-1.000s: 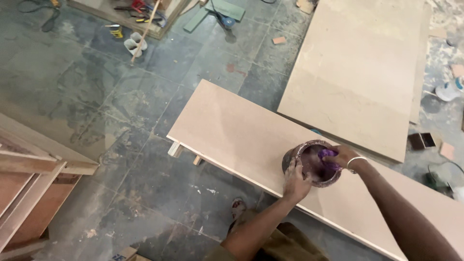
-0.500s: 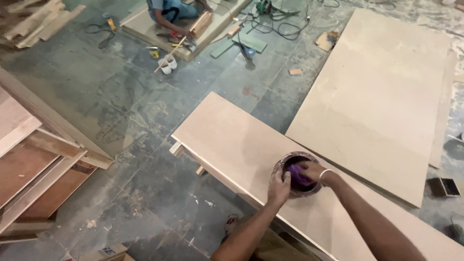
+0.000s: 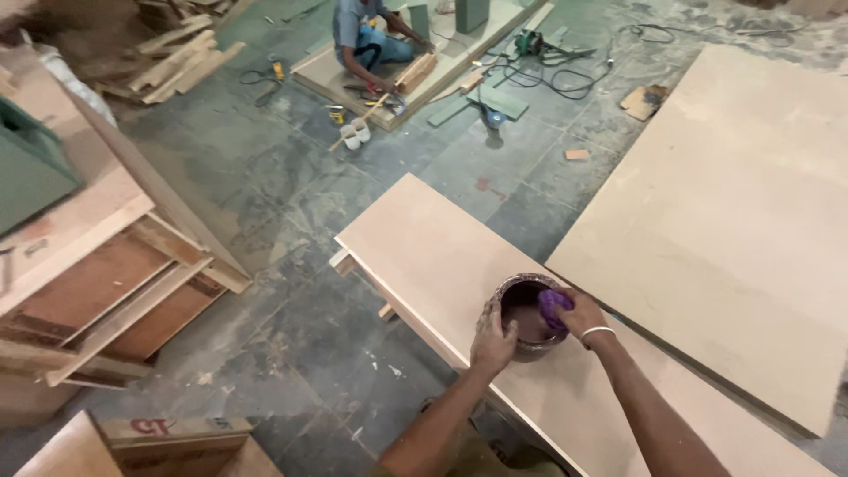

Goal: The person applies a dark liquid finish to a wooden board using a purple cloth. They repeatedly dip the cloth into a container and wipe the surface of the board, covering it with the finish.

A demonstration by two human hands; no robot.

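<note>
A round dark tin (image 3: 528,340) with brownish liquid inside stands on a long pale board (image 3: 433,247) raised off the floor. My left hand (image 3: 492,340) grips the tin's near-left rim. My right hand (image 3: 579,316), a bangle on its wrist, holds a purple cloth (image 3: 555,305) pressed into the tin at its right side.
A second large pale board (image 3: 733,221) lies to the right on the stone floor. A wooden cabinet frame (image 3: 97,291) is at the left. Far off, a person (image 3: 367,40) sits working on a panel among tools, cables and two small white cups (image 3: 356,135).
The view has tilted up, showing more of the far floor and the seated person. My hands stay on the tin, the purple cloth still inside it.
</note>
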